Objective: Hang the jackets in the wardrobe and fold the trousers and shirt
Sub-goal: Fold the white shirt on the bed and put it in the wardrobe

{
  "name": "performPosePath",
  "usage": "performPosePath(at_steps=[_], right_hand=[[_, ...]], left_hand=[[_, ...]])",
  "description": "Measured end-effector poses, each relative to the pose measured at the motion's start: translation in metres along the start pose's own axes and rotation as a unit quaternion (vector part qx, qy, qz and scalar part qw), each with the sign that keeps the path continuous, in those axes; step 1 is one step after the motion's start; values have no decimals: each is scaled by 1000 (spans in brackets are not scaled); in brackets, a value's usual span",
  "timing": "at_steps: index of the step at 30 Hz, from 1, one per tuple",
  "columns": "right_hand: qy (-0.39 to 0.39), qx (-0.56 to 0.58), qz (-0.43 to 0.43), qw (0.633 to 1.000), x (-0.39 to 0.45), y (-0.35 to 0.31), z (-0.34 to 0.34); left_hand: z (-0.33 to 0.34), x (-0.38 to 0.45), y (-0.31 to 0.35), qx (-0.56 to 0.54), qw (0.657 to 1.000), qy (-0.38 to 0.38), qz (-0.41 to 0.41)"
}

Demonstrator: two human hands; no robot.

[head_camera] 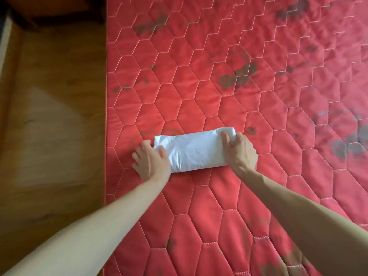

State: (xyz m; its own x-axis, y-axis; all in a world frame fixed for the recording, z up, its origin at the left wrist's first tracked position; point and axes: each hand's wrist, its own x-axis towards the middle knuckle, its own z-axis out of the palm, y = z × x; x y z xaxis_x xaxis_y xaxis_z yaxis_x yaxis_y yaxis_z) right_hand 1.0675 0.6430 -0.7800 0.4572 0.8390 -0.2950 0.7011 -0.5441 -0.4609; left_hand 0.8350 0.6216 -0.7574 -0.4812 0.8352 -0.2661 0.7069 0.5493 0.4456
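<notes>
White garment (196, 150), ends under hands

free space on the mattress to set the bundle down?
Nearly all of the mattress is bare: beyond the white bundle, right of the right hand, and nearer, between the forearms. Tight only between the left hand and the mattress's left edge.

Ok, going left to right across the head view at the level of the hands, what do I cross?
Wooden floor → left hand at the left end of the folded white garment → right hand gripping its right end → bare red quilted mattress.
</notes>
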Motion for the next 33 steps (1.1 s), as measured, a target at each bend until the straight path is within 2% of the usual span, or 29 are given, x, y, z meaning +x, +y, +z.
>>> performPosePath(at_steps=[2, 4, 5, 6, 9, 12, 14, 16, 18, 21, 25, 29, 33], right_hand=[[46, -25, -39, 998, 0, -5, 1], [63, -17, -72, 995, 3, -7, 1], [45, -17, -90, 995, 5, -7, 1], [21, -34, -113, 993, 9, -5, 2], [-10, -78, -161, 984, 19, 2, 3], [-23, -6, -110, 994, 26, -1, 2], [-21, 14, -76, 997, 27, -3, 2], [-23, 35, -25, 999, 24, -4, -2], [-45, 68, 22, 996, 19, -4, -7], [-71, 96, 33, 992, 12, 0, -11], [-95, 150, 49, 983, 7, -4, -15], [-101, 231, 54, 966, -4, 4, -14], [-100, 317, 79, 940, -29, 14, -24]], left_hand=[[7, -14, 1, 71, 981, 69, 164], [16, -20, -1, 111, 934, 49, 335], [22, -21, -3, 136, 918, 23, 373], [28, -22, -6, 163, 912, -10, 376], [43, -17, -11, 206, 924, -56, 319], [52, -13, -9, 188, 949, -43, 248], [52, -16, 0, 157, 978, -17, 136], [48, -18, 11, 114, 993, -1, -14], [41, -17, 22, 79, 988, -27, -127], [33, -7, 34, 5, 970, -68, -234], [22, 16, 28, -97, 948, -139, -269], [10, 23, 5, -245, 921, -185, -242], [-10, 16, -5, -325, 878, -276, -218]])
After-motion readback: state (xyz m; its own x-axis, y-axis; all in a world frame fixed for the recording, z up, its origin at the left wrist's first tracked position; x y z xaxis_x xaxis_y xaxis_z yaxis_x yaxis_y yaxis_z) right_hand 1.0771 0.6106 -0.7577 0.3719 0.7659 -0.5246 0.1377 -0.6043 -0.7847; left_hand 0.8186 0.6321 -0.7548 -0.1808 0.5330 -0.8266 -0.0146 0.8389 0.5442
